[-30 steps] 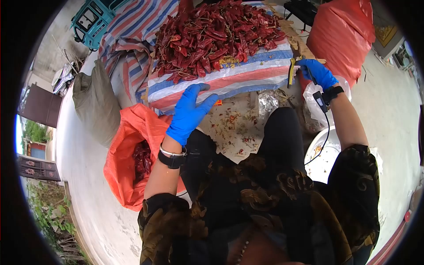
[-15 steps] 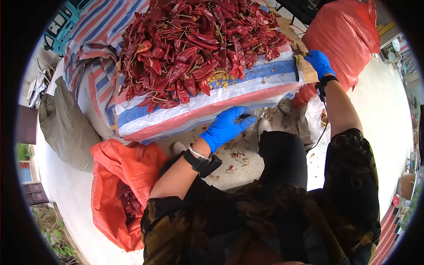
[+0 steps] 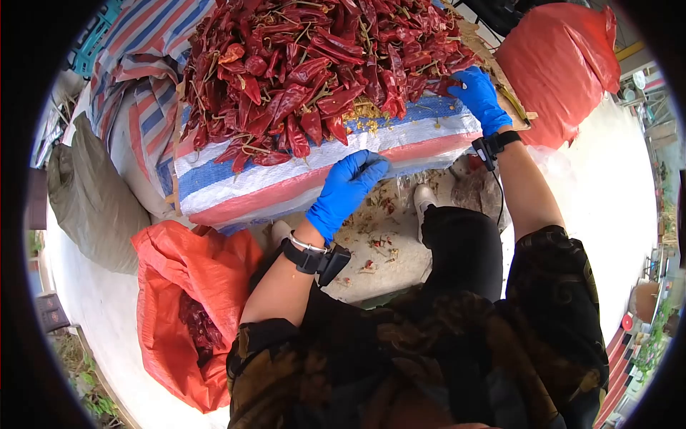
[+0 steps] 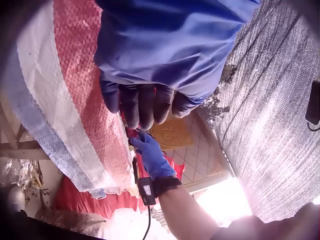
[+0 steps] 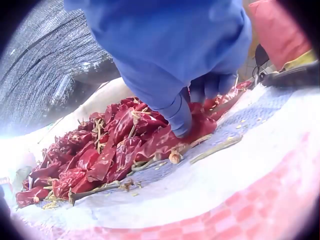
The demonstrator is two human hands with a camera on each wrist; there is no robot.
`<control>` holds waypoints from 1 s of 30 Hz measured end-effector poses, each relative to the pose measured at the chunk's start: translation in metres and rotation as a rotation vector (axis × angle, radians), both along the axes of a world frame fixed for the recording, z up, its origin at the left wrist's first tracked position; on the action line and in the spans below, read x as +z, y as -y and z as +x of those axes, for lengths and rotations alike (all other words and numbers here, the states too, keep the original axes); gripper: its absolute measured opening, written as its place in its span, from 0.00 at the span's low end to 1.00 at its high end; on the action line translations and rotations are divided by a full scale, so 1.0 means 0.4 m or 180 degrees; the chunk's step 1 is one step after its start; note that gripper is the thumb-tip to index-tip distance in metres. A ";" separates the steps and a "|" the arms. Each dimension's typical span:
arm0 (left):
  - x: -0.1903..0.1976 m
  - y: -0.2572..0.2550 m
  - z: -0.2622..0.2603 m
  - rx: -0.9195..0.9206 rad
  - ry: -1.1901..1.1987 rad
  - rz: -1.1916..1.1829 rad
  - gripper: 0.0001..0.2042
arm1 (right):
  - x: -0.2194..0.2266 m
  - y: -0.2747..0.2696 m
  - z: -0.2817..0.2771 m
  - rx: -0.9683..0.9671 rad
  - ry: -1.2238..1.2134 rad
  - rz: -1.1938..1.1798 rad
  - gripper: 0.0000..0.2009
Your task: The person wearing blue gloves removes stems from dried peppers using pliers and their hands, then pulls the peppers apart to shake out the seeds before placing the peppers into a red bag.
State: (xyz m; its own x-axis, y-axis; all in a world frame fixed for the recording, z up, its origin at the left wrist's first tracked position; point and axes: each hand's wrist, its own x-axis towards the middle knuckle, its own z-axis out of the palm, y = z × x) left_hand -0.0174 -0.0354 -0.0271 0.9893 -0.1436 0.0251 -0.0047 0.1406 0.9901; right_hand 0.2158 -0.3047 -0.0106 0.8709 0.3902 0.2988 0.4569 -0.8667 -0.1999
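Note:
Dried red peppers (image 3: 307, 71) (image 5: 115, 150) lie heaped on a striped sheet (image 3: 214, 186) (image 4: 80, 85). At the pile's right front edge, my blue-gloved right hand (image 3: 482, 100) (image 5: 185, 50) pinches a red pepper (image 5: 200, 124) between thumb and fingers; in the left wrist view this hand (image 4: 154, 157) appears farther off. My left hand (image 3: 346, 189) (image 4: 165, 55), also gloved in blue, hangs in front of the sheet's near edge, its fingers loosely bent and holding nothing that shows.
An open red-orange sack (image 3: 168, 307) with peppers inside stands at the lower left, beside a grey-green sack (image 3: 100, 204). A full red sack (image 3: 561, 68) is at the right. A long dark-and-yellow object (image 3: 513, 102) lies by the sheet's right edge. Debris (image 3: 379, 247) litters the floor.
My right hand has moved left from the sheet's right edge onto the peppers and grips one. My left hand's thumb and fingers have drawn closer together. The head view has shifted nearer the pile.

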 end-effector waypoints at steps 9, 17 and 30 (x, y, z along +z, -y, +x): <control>0.067 0.045 -0.035 0.0822 0.0150 -0.0236 0.13 | 0.158 -0.091 -0.217 0.0392 0.0461 0.1130 0.10; 0.025 0.002 0.008 0.0910 0.0557 0.0132 0.19 | 0.117 -0.303 -0.412 0.1151 -0.2206 0.2813 0.10; 0.025 -0.022 0.055 0.1736 0.0177 -0.0169 0.13 | 0.046 -0.304 -0.369 0.1161 -0.1757 0.2262 0.19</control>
State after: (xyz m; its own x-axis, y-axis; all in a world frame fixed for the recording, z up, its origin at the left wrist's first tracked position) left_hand 0.0045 -0.0267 -0.0171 0.9169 0.3925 0.0727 -0.1431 0.1530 0.9778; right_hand 0.0681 -0.1830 0.0080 0.8205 0.5503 0.1547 0.3585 -0.2846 -0.8891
